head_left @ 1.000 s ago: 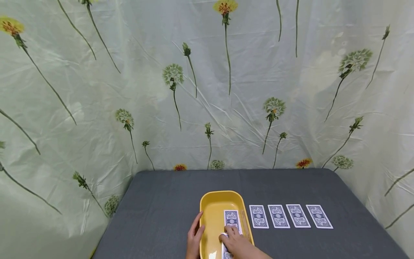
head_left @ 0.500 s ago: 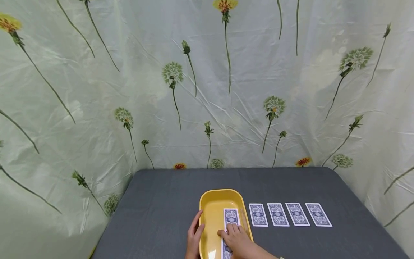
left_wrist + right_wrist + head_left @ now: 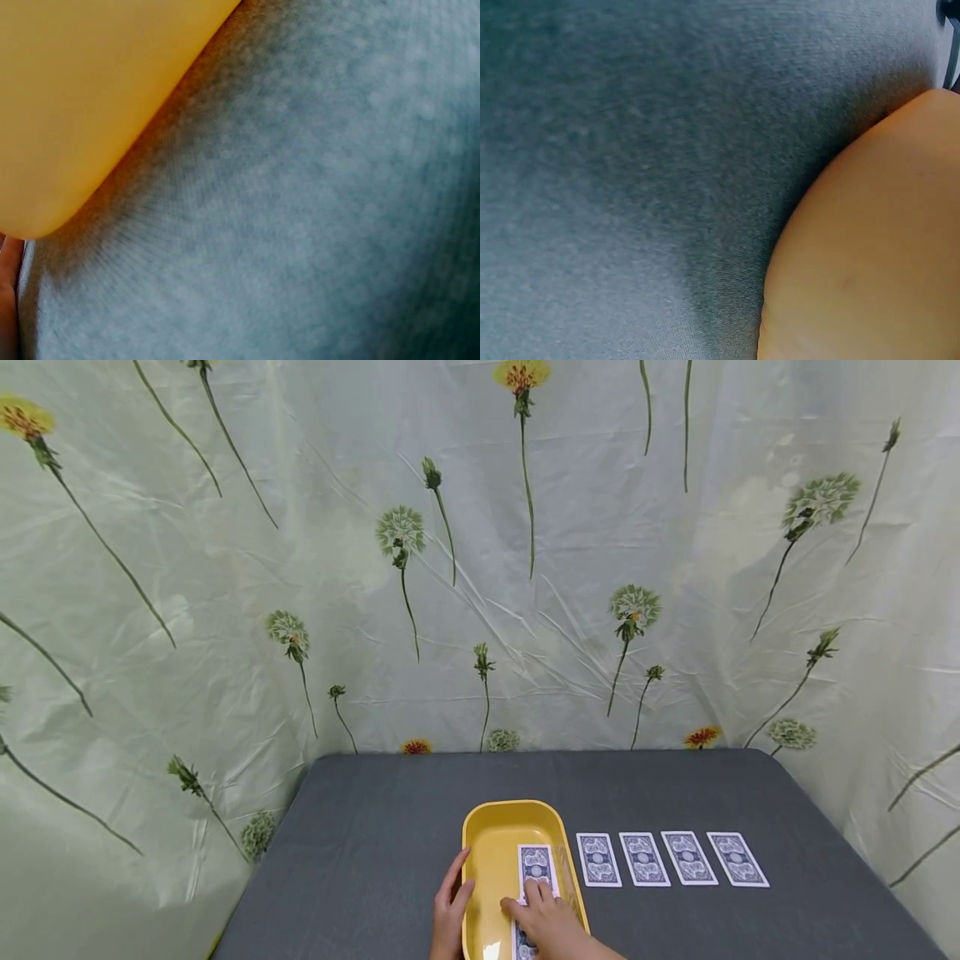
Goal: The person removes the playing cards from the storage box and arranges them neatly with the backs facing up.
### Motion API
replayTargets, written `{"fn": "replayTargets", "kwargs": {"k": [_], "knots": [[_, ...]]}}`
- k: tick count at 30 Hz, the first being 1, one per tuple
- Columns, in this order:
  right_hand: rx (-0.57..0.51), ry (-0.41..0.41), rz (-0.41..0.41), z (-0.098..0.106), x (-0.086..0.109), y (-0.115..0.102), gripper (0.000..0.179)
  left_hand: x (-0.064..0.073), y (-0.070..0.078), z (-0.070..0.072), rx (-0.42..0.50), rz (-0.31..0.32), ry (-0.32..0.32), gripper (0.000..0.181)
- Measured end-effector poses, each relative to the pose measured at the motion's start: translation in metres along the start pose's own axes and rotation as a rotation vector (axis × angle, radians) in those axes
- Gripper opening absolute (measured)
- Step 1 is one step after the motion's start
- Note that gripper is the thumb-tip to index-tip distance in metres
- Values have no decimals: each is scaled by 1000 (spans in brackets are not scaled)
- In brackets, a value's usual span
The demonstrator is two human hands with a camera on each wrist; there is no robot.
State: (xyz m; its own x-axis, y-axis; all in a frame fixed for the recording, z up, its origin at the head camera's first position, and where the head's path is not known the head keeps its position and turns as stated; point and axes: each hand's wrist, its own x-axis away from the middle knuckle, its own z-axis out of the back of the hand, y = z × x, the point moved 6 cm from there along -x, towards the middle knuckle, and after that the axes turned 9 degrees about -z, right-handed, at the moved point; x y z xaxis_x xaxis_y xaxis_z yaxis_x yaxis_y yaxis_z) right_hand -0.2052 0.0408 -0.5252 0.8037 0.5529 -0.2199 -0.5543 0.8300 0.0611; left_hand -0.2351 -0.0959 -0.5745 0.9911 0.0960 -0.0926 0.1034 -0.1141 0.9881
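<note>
A yellow tray (image 3: pixel 491 843) stands at the table's near middle in the head view. My left hand (image 3: pixel 450 914) rests along its left side, fingertip and thumb touching the rim. Inside the tray, at its right, a blue-and-white playing card (image 3: pixel 536 860) lies face down. Nearer to me is another patterned card (image 3: pixel 523 946), partly under my right hand (image 3: pixel 553 922). That hand's fingers lie extended on the cards, with its thumb out to the left. The left wrist view shows the tray's outer wall (image 3: pixel 90 97) and a sliver of hand.
Several face-down playing cards lie in a row right of the tray, from the nearest card (image 3: pixel 598 860) to the farthest card (image 3: pixel 738 860). A dark grey cloth (image 3: pixel 375 843) covers the table. Behind hangs a flower-patterned curtain (image 3: pixel 480 568).
The right hand's fingers have flattened onto the cards, and its thumb has moved off the near card's edge to the left. The left hand and tray look still.
</note>
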Motion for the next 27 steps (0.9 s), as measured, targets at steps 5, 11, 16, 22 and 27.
{"fn": "replayTargets", "kwargs": {"k": [5,11,16,22,27], "knots": [[-58,127,104,6,3,-1,50,1,1,-1,21,-8,-13,48],[-126,145,130,10,5,6,60,1,2,0,30,-23,-18,48],[-231,-58,102,19,0,13,76,0,3,1,10,-37,-16,48],[-224,-54,42,53,-1,30,79,0,5,1,28,-85,1,47],[-171,135,-13,85,10,72,87,0,4,0,45,-76,13,47]]}}
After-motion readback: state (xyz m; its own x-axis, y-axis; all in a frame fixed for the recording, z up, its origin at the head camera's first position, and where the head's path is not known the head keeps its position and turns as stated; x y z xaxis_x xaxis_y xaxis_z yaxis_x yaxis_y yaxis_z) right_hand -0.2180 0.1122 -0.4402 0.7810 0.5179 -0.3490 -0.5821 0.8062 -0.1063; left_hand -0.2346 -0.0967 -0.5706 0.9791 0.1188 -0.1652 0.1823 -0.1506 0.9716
